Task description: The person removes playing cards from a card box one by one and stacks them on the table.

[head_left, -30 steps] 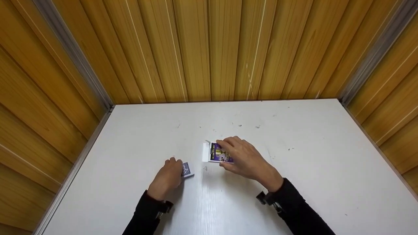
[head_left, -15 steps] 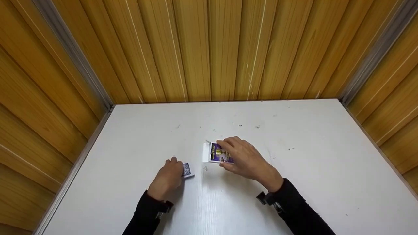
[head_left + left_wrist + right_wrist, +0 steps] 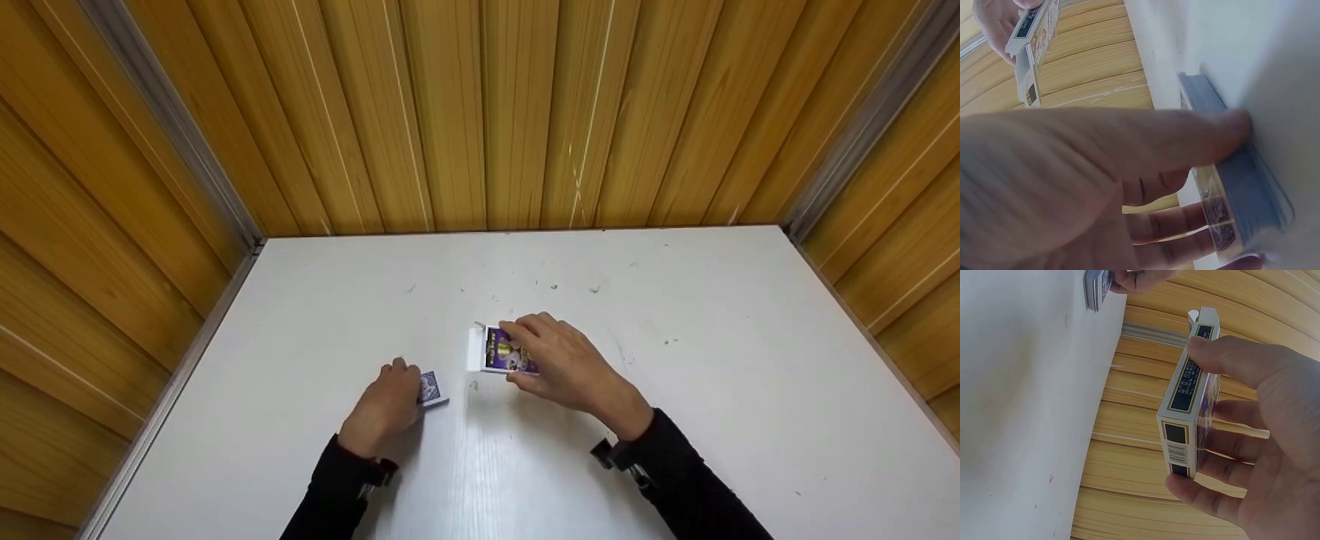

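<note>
In the head view my left hand grips a deck of playing cards low over the white table, blue-patterned back up. The left wrist view shows the thumb across the deck's edge, fingers on the opposite side, and a bottom card slightly splayed from the stack. To the right, my right hand holds a white and purple card box by its sides, raised off the table. Its flap hangs unfolded at the end facing left. The right wrist view shows a barcode on the box's other end.
The white table carries small dark marks toward its back. Wood-patterned panels enclose it at the back and both sides, with grey metal strips in the corners. Black sleeves and small wrist devices cover both wrists.
</note>
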### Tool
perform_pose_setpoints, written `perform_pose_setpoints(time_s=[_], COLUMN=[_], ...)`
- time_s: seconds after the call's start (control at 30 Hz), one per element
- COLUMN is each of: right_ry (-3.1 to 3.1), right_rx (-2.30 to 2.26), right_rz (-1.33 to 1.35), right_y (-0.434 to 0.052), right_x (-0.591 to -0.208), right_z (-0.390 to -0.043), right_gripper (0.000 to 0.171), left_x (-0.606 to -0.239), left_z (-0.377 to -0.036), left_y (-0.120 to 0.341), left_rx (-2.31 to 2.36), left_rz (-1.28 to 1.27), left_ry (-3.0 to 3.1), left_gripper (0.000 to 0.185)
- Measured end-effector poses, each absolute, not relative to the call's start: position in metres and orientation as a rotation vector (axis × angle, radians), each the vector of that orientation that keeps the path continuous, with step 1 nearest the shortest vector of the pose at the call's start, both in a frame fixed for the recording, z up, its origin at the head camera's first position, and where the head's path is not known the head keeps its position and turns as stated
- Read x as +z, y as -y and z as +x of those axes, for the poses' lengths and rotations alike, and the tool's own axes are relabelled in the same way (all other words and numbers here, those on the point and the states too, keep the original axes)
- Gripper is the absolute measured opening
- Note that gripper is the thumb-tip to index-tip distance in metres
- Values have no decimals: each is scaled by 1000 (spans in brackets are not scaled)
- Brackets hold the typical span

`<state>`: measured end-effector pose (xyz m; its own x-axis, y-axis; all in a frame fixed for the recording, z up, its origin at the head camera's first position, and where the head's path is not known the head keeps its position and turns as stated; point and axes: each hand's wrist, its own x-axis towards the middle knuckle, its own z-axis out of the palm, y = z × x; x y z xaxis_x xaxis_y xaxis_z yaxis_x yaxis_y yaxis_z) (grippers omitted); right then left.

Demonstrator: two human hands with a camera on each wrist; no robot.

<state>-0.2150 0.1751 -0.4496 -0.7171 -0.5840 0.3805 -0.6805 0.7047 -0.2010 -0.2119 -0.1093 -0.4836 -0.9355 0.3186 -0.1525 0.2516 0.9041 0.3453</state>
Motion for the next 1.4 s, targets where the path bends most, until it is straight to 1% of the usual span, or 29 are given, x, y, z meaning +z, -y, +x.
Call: perform_pose_setpoints(time_s=[0.13, 0.2, 0.3, 0.4, 0.47, 0.57, 0.67, 0.93, 1.13, 1.4], right_ry=[2621, 2624, 2630, 2629, 2626, 2620, 2614, 2569, 2531, 2542], right_rx=[468, 468, 466, 472, 480, 497, 506, 491, 463, 461], right_rz=[1001, 1001, 1002, 1003, 1002, 1007, 1019, 1053, 1087, 1110], right_y=[-175, -174, -174, -174, -174, -173, -171, -167, -165, -161], right_x=[-449, -449, -449, -450, -450, -451, -451, -447, -445, -445], right_z=[-214, -215, -215, -215, -215, -215, -214, -210, -210, -207], right_gripper=[68, 68, 68, 69, 69, 69, 69, 69, 70, 70], left_x=[-479, -473, -460, -450, -446, -446, -448, -461, -467, -470], left_z=[-210, -208, -204, -201, -200, -200, -199, -203, -208, -210], left_y=[111, 111, 111, 106, 99, 85, 75, 67, 68, 71], left_rx=[561, 589, 675, 819, 955, 1224, 1439, 1527, 1591, 1551], left_rz=[369, 355, 402, 562, 697, 836, 886, 876, 825, 724], left_ry=[-2841, -2858, -2958, -3119, -3191, -3140, -2985, -2922, -2849, -2725], left_gripper=[47, 50, 40, 25, 18, 16, 14, 20, 18, 18])
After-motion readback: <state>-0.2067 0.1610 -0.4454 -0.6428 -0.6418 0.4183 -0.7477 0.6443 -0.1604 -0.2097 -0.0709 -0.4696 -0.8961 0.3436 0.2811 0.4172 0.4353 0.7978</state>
